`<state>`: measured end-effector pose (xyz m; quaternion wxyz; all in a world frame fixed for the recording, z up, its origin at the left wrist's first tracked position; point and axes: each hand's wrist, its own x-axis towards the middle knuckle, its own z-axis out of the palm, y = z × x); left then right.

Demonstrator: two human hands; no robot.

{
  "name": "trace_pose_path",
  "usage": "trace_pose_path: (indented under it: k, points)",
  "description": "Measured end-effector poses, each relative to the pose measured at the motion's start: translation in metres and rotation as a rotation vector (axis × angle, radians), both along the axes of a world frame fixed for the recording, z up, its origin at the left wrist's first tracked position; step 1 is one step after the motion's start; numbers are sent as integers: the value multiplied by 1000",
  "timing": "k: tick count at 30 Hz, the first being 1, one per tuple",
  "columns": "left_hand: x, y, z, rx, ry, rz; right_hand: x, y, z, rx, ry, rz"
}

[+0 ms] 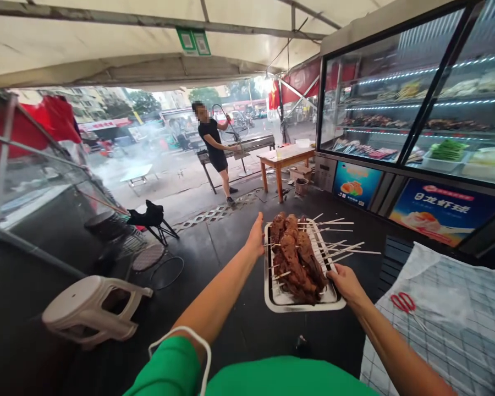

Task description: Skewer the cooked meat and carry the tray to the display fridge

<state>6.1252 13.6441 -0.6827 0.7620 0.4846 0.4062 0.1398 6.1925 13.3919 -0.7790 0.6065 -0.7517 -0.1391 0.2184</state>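
Note:
A metal tray (pixel 274 303) is held out in front of me, above the dark floor. Brown meat skewers (pixel 295 256) are heaped on it, their pale sticks (pixel 346 248) jutting mostly past the right rim. My left hand (pixel 256 237) grips the left rim near the far corner, its thumb side upward. On the opposite side, my right hand (pixel 345 281) is closed on the right rim close to the near corner. The undersides of both hands, with some fingers, are hidden by the tray.
Scissors (pixel 403 302) with red handles lie on a checked cloth (pixel 449 330) at right. A glass display fridge (pixel 367 110) stands beyond. Ahead are a wooden table (pixel 286 157) and a person (pixel 214 143) at a long grill (pixel 256 144). A plastic stool (pixel 93 308) sits at left.

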Motion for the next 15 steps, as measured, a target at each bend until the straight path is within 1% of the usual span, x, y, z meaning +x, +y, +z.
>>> trace_pose_path:
  k: [4, 8, 12, 15]
  points:
    - [56, 30, 5, 6, -13, -2, 57, 28, 6, -7, 12, 5]
    - [106, 53, 11, 30, -12, 15, 107, 51, 7, 1, 17, -11]
    - [149, 73, 14, 51, 1, 10, 144, 69, 5, -1, 20, -47]
    - [180, 86, 11, 45, -2, -33, 166, 79, 2, -14, 12, -76]
